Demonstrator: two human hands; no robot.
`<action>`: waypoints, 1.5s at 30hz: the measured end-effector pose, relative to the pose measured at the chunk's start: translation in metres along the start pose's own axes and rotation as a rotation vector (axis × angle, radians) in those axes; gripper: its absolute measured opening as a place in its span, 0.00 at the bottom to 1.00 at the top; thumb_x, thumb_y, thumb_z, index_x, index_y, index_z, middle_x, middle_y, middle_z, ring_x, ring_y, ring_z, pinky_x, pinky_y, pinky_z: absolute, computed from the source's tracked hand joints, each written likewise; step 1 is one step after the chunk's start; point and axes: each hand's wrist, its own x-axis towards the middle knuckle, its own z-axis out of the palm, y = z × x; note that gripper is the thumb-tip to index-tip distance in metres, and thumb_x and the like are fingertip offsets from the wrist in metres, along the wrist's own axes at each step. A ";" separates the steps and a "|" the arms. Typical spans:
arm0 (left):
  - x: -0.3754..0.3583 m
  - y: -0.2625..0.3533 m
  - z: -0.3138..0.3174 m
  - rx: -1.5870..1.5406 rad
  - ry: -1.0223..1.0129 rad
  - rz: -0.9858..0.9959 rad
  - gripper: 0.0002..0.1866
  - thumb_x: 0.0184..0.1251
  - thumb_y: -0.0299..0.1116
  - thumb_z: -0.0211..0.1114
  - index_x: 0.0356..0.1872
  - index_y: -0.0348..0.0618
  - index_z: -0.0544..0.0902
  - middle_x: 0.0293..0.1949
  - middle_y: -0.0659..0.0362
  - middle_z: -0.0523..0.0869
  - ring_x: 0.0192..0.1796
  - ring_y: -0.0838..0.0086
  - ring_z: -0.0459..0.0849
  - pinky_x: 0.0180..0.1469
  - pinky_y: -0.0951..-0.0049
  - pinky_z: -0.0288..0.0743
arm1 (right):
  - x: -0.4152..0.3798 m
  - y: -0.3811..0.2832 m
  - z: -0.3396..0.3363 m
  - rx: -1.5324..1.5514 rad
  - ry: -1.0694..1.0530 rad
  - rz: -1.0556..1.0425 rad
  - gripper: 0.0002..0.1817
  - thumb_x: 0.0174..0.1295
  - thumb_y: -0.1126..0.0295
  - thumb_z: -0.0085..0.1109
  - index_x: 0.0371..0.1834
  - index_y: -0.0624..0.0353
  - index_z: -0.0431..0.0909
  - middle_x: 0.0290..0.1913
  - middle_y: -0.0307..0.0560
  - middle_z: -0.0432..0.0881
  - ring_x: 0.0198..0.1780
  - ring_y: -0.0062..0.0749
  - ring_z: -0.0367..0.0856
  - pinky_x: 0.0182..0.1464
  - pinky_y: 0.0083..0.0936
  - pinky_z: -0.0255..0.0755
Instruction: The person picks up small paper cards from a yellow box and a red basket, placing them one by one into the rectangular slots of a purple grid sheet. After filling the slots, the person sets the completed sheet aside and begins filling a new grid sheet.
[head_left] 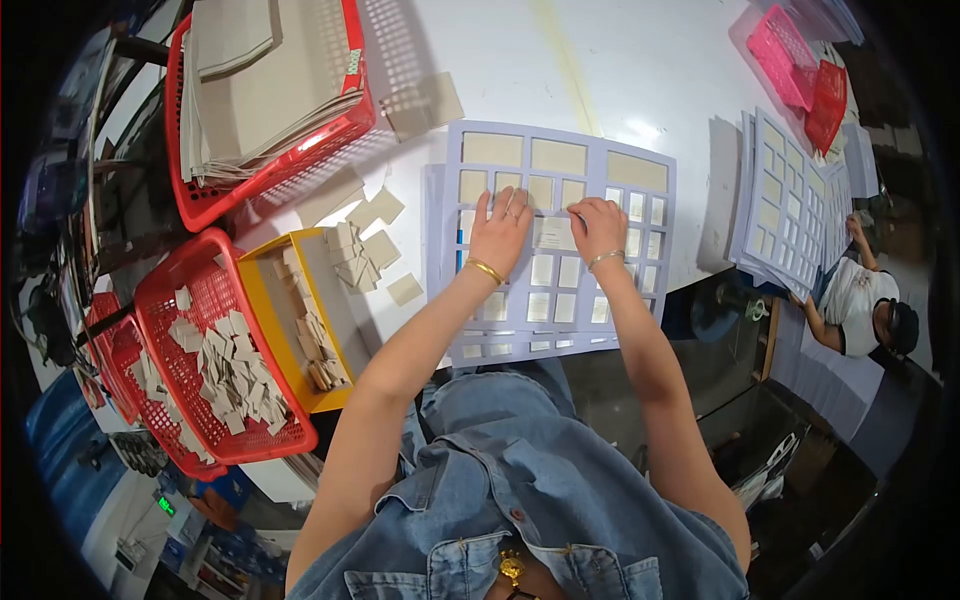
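Observation:
In front of me lies a lavender board (598, 165) with rows of rectangular openings, on top of similar boards. Beige card fills the upper openings, while many lower ones show whitish surfaces. My left hand (498, 238) rests on the board's middle left, fingers stretched out and slightly apart over the openings. To its right, my right hand (601, 232) is closed, fingers bent and thumb tip near the fingertips at an opening. Anything between those fingertips is hidden. A pale rectangle (552, 234) with faint print shows between the two hands.
Loose beige card pieces (380, 250) lie left of the board, beside a yellow box (325, 405) of pieces. Red baskets hold small pieces (235, 370) and large card sheets (235, 110). At right, a co-worker (860, 300) handles similar boards (785, 190) near a pink basket (780, 55).

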 end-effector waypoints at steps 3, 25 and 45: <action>0.006 0.004 0.000 -0.016 -0.034 0.001 0.16 0.58 0.27 0.58 0.49 0.46 0.77 0.57 0.59 0.78 0.67 0.65 0.69 0.71 0.51 0.52 | -0.004 0.002 -0.002 0.020 0.022 0.007 0.04 0.55 0.70 0.62 0.32 0.47 0.85 0.40 0.32 0.82 0.45 0.33 0.75 0.50 0.34 0.63; 0.002 0.006 -0.004 -0.436 -0.040 -0.125 0.25 0.47 0.13 0.54 0.48 0.48 0.78 0.62 0.63 0.78 0.63 0.65 0.73 0.67 0.55 0.54 | 0.072 -0.013 0.007 -0.020 -0.166 -0.085 0.07 0.56 0.67 0.62 0.35 0.38 0.86 0.39 0.33 0.79 0.49 0.32 0.74 0.54 0.35 0.62; -0.004 0.009 0.000 -0.166 -0.094 -0.036 0.21 0.51 0.19 0.58 0.49 0.49 0.77 0.63 0.63 0.76 0.65 0.64 0.70 0.70 0.51 0.52 | 0.121 -0.033 -0.002 -0.230 -0.536 -0.452 0.02 0.56 0.64 0.62 0.30 0.40 0.84 0.40 0.33 0.80 0.52 0.29 0.74 0.56 0.34 0.61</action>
